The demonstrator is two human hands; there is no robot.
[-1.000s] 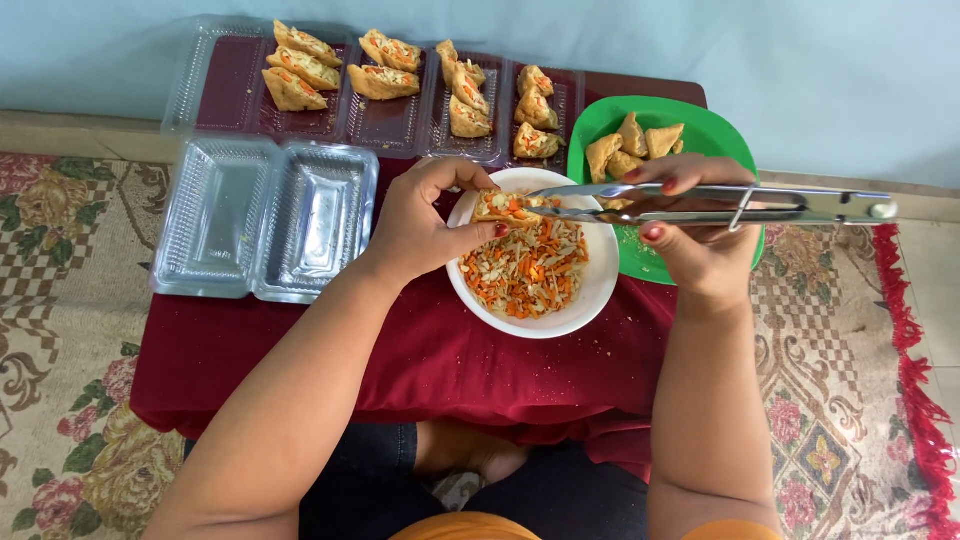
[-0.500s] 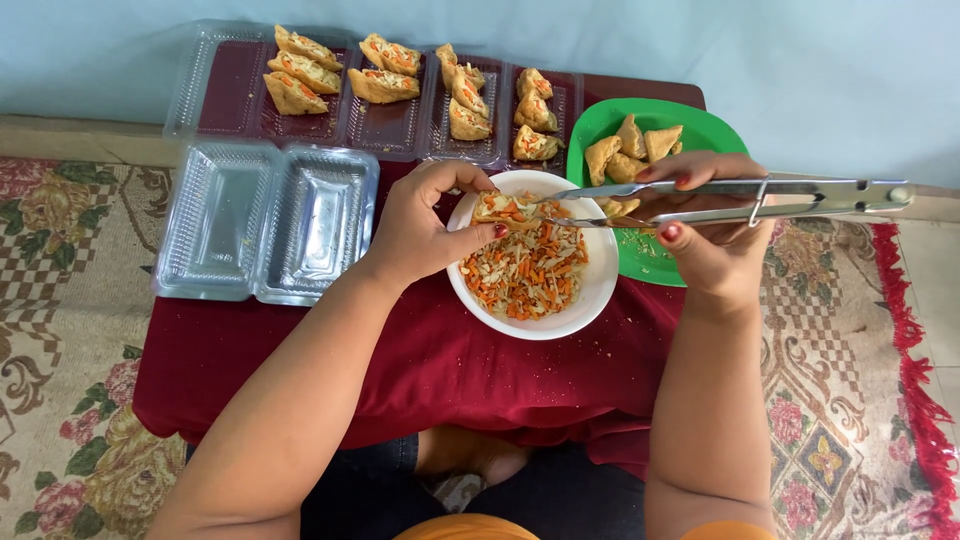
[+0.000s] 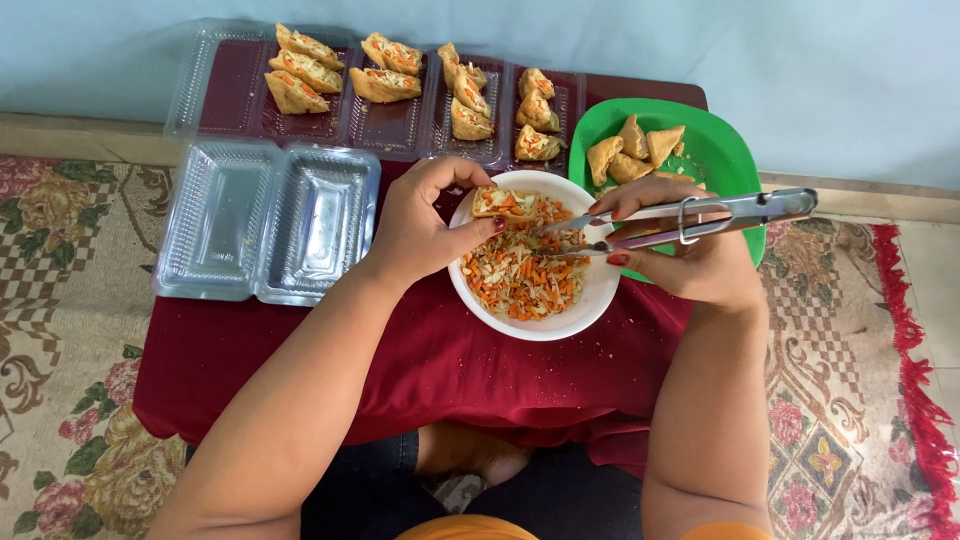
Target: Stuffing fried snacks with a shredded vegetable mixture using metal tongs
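Filling step under way: left hand [image 3: 420,235] pinches a split tofu puff [image 3: 503,202] over the white bowl [image 3: 530,325] of shredded vegetable filling (surface's middle). Right hand [image 3: 690,255] grips metal tongs [image 3: 690,215], tips at filling. Next, likely: carry filling into the puff.

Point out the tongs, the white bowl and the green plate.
tongs [image 3: 700,215], head view, on the metal arms
white bowl [image 3: 540,327], head view, on the near rim
green plate [image 3: 725,150], head view, on bare surface

Clear hinged plastic food box [image 3: 265,222], open, bench's left | clear compartment tray [image 3: 215,85], apparently similar, along back edge
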